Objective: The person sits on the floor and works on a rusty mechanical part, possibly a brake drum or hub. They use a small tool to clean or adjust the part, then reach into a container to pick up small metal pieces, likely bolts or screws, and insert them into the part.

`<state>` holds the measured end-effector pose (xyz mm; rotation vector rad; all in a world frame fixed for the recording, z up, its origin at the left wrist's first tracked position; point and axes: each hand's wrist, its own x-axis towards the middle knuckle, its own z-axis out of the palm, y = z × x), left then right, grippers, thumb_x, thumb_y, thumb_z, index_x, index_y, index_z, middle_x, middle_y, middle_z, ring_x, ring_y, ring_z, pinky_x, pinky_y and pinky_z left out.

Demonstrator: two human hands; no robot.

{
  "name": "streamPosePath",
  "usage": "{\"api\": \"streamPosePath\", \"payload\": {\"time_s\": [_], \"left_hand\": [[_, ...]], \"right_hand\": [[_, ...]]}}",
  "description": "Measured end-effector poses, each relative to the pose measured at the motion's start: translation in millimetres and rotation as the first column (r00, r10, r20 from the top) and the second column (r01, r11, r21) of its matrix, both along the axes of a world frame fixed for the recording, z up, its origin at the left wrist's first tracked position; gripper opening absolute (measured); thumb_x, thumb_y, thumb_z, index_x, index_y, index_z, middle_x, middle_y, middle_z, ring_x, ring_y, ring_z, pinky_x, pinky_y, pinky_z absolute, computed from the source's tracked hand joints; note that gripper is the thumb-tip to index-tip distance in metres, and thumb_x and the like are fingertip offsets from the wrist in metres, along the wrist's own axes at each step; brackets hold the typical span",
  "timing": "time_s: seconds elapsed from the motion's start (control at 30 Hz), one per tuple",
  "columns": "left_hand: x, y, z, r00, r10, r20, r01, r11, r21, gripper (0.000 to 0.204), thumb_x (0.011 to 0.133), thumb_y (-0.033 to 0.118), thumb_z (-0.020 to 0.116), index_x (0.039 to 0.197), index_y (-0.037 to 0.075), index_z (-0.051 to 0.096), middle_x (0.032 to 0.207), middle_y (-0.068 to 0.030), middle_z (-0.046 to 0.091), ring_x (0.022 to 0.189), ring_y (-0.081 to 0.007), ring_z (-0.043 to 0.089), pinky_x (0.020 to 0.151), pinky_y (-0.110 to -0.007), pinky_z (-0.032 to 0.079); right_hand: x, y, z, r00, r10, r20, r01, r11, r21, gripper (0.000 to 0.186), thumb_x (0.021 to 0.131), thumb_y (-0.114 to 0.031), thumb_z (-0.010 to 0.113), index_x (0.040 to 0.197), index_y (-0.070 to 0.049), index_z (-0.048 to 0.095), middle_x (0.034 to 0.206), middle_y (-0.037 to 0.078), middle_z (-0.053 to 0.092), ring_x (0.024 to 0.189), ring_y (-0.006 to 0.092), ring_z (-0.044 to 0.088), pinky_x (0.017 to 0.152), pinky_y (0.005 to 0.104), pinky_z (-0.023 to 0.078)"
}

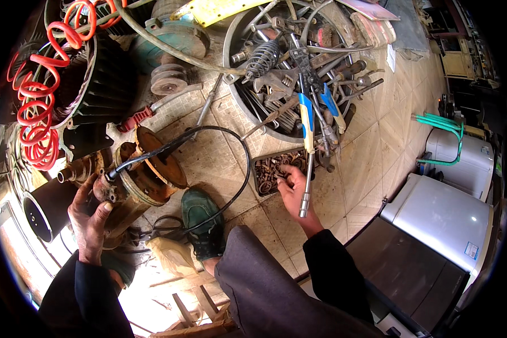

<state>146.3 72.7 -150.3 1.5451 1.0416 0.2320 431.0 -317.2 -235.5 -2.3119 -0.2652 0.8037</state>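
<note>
My left hand [89,217] is closed around a small rusty cable-entry housing [106,189] on the side of a rusty pump-like machine [130,194], thumb on one side and fingers on the other. A black cable [222,128] leaves this housing and loops across the floor. My right hand [292,194] reaches into a small dark tray [257,183] of rusty bolts and screws [269,170]. Its thumb and fingers are pinched together among them; what they hold, if anything, is too small to tell. A socket-ended tool [308,163] juts over this hand.
Beyond the tray stands a round metal tub [229,53] heaped with wrenches, pliers and a coil spring. A red coiled hose [36,107] hangs over motor housings at the left. My shoe [201,217] rests beside the machine. White appliances [439,211] line the right.
</note>
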Motion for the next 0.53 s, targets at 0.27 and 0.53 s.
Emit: {"api": "streamPosePath", "payload": {"time_s": [0.27,0.53], "left_hand": [[-1,0,1,1.0,0.003,-0.002,-0.003,1.0,-0.007,0.089,0.079,0.042,0.091,0.144,-0.008,0.055,0.129,-0.0127,0.069,0.121,-0.0202,0.062,0.11,-0.035,0.044],[-2,2,0,0.999,-0.02,-0.031,0.02,1.0,0.013,0.089,0.08,0.045,0.09,0.145,-0.006,0.056,0.128,-0.0132,0.069,0.12,-0.0203,0.063,0.109,-0.035,0.045]], "right_hand": [[4,28,7,0.997,0.014,-0.076,-0.012,1.0,0.024,0.042,0.093,0.002,0.065,0.134,0.004,0.058,0.076,0.004,0.062,0.066,0.0076,0.055,0.057,0.0266,0.044],[11,7,2,1.0,0.001,-0.004,-0.002,0.987,-0.158,0.033,0.092,-0.003,0.067,0.124,0.0,0.065,0.089,0.016,0.073,0.078,0.0176,0.071,0.071,0.0301,0.058]]}}
